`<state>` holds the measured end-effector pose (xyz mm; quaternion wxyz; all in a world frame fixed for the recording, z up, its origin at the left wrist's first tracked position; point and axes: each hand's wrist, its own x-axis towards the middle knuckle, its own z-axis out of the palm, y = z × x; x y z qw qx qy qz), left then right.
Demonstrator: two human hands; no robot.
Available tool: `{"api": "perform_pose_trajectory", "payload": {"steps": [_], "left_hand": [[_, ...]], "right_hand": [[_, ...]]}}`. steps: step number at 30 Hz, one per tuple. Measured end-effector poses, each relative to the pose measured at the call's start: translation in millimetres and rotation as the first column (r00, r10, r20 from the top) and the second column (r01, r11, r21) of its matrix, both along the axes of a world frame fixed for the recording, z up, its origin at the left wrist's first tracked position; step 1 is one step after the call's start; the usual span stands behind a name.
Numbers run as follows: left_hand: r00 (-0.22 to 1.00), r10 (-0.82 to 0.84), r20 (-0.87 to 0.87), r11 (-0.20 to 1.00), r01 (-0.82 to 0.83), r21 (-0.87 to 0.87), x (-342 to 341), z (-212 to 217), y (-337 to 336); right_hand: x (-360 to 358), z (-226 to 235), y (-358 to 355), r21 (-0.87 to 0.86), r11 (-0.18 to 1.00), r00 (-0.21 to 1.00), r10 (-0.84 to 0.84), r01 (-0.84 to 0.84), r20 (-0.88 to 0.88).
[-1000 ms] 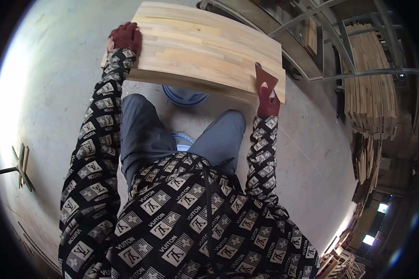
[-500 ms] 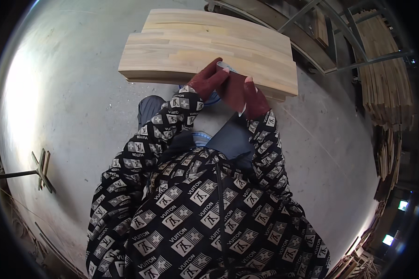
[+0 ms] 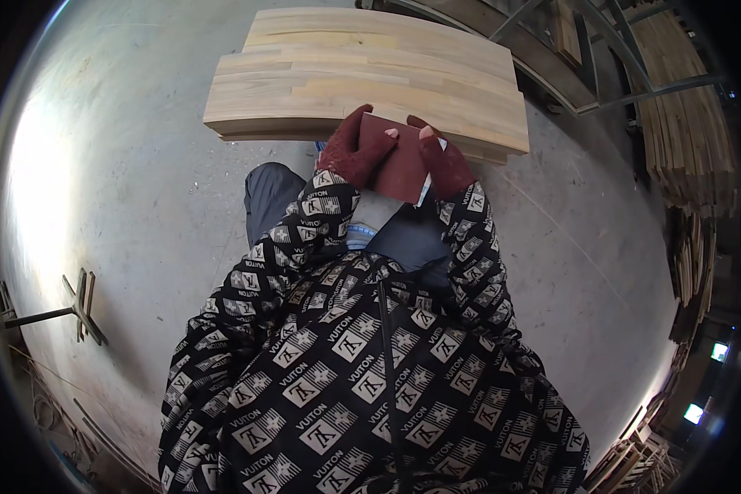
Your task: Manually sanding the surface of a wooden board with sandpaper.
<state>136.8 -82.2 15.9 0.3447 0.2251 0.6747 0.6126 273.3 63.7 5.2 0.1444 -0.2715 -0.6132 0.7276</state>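
Concrete floor (image 3: 140, 165), boards (image 3: 370, 82) stacked just beyond; both hands, left (image 3: 354, 152) & right (image 3: 445, 160), clamped on dark-red sheet (image 3: 399, 160) betw. them, its long axis near-far.

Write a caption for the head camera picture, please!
Both gloved hands, left hand and right hand, hold a dark red sheet above stacked wooden boards.

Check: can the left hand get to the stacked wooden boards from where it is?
Probably yes. The left hand hovers right at the near edge of the wooden boards, nothing between them, but it shares a dark red sheet with the right hand.
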Motion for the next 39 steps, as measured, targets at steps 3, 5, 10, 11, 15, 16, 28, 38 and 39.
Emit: {"api": "perform_pose_trajectory", "payload": {"steps": [3,5,10,11,15,16,28,38,39], "left_hand": [[0.996,0.061,-0.059,0.998,-0.062,-0.006,0.0,-4.5,-3.4],[0.999,0.038,0.037,0.997,-0.041,0.062,-1.7,-11.5,-5.3],[0.874,-0.126,-0.470,0.978,0.189,0.089,-14.8,-29.3,-19.3],[0.740,-0.170,-0.651,0.969,0.245,0.026,-17.1,-30.4,-23.5],[0.933,-0.199,0.300,0.980,0.182,0.083,-19.0,-23.1,-37.0],[0.935,-0.185,0.303,0.983,0.171,0.072,-19.0,-19.0,-38.4],[0.955,-0.218,0.202,0.975,0.206,0.080,-7.8,8.1,-40.4],[0.974,-0.223,0.026,0.974,0.224,-0.030,-13.5,1.5,-46.2],[0.975,-0.222,-0.003,0.974,0.222,-0.042,-12.5,1.4,-47.3]], "right_hand": [[6.1,23.1,-3.3,0.038,0.999,0.996,0.028,-0.032,0.083],[10.1,30.3,-5.9,0.025,0.999,0.992,0.026,-0.029,0.124],[15.0,24.9,-10.0,0.066,0.996,0.998,-0.060,0.059,0.025],[15.8,22.9,-9.7,0.052,0.997,0.998,-0.063,0.061,0.032],[20.5,17.8,-5.7,-0.017,1.000,0.998,-0.020,0.021,0.057],[21.5,16.2,-5.3,-0.038,0.999,0.999,-0.001,0.003,0.048],[15.8,5.5,-13.4,0.088,0.963,0.962,-0.263,0.256,0.071],[27.4,14.5,-18.4,-0.406,0.891,0.978,0.203,-0.205,-0.048],[29.2,11.6,-17.5,-0.383,0.899,0.973,0.231,-0.213,0.001]]}}
